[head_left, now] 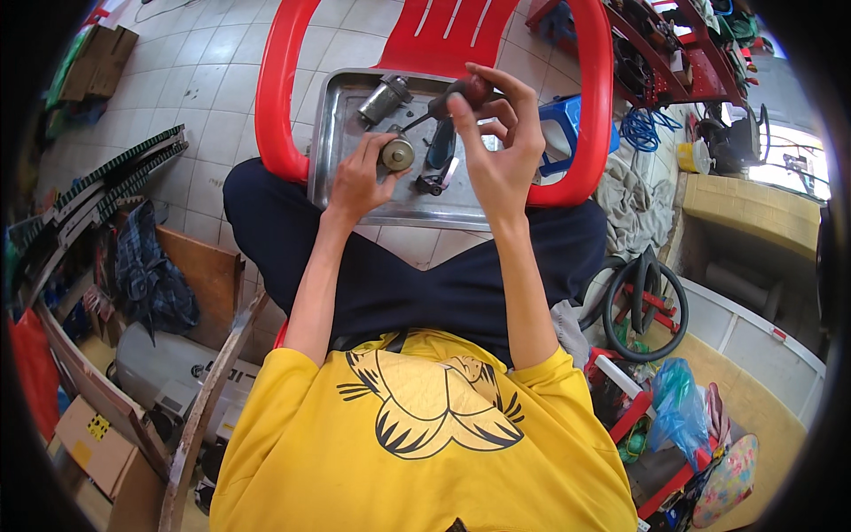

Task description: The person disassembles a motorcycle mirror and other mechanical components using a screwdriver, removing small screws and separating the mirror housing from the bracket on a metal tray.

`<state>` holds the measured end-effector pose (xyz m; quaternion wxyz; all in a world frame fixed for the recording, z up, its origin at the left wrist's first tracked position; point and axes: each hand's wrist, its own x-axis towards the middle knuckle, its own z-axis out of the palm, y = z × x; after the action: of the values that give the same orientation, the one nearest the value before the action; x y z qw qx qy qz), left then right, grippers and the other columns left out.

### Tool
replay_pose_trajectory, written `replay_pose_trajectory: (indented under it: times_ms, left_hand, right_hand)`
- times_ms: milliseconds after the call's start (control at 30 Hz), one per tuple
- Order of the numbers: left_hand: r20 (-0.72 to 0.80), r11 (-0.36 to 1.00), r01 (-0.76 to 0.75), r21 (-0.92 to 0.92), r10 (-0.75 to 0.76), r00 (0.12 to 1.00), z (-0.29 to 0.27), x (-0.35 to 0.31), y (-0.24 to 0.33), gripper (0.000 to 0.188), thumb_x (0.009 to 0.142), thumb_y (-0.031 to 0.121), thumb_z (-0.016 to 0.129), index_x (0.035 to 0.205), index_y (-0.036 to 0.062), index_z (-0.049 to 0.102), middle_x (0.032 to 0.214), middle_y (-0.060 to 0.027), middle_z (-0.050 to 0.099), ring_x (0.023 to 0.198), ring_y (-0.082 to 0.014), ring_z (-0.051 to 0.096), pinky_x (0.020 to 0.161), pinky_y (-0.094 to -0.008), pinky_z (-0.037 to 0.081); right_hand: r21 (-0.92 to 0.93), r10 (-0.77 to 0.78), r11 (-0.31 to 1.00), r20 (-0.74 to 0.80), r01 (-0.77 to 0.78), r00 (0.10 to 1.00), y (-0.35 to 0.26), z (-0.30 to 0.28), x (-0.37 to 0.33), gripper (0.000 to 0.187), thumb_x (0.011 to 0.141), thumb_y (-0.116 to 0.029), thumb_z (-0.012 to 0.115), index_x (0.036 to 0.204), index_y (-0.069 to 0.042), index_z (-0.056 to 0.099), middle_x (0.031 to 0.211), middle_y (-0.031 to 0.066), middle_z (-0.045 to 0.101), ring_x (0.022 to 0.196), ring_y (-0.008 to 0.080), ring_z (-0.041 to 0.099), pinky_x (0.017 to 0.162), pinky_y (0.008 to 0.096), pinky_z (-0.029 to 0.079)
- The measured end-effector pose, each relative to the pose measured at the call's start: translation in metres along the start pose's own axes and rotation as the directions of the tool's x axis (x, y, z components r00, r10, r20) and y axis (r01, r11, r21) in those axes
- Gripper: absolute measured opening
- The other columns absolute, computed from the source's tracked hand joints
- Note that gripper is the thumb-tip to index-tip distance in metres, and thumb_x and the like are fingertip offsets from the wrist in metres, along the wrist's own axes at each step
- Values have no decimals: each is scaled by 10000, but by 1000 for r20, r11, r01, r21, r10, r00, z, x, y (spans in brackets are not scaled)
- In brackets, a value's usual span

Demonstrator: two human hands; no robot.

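My left hand (359, 182) is closed on a small round metal motor part (398, 156) with a dull brass-coloured end face turned up. In my right hand (507, 146) is a screwdriver (467, 90) with a dark red and black handle, gripped between thumb and fingers. Its shaft slants down to the left, and the tip reaches the far side of the motor part; exact contact is too small to tell. Below both hands lies a metal tray (390, 213). In it rest a silver metal cylinder (383, 101) and a dark elongated part (439, 146) with a clamp-like end.
The tray sits on a red plastic chair (596, 115) in front of my knees. A blue plastic stool (558, 111) stands right of it. Farther right are a blue coiled cable (645, 131) and a black hose (678, 328). Wooden boards (199, 279) stand at left.
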<state>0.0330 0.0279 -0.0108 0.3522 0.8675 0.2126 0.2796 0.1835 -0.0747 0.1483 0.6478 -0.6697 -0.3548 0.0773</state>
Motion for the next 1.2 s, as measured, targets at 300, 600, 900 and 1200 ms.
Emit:
replay_pose_trajectory:
  times_ms: [300,600,900,1200]
  left_hand:
    - [-7,1000,-11,6,11,1000,-1,1,2,561,798,142,871,1281,69,596,1196,-142,648,1070,-377,685,846,-438,586]
    - [-15,999,-36,20,36,999,0,1,-1,574,782,137,873,1279,63,595,1186,-142,650,1053,-380,687,835,-440,586]
    - [1,999,-33,11,33,999,0,1,-1,576,783,131,871,1283,62,594,1187,-145,652,1055,-381,687,836,-442,585]
    - [-3,999,-36,18,36,999,0,1,-2,581,783,130,870,1287,68,590,1184,-137,653,1061,-372,687,839,-437,587]
  right_hand:
    - [-47,-76,996,20,76,997,4,0,5,291,870,-88,840,1139,-36,741,1077,48,664,814,85,627,641,233,489]
    - [-216,-165,963,4,162,986,9,0,6,346,892,-74,802,1225,-47,712,1104,48,673,779,109,647,659,265,477]
    - [-69,-22,997,-33,19,999,5,3,1,332,893,-58,803,1215,-90,728,1118,62,666,756,105,650,649,246,518]
    - [-161,-162,972,79,173,984,8,0,6,443,897,-21,780,1318,-120,680,1108,52,595,881,117,641,728,279,517]
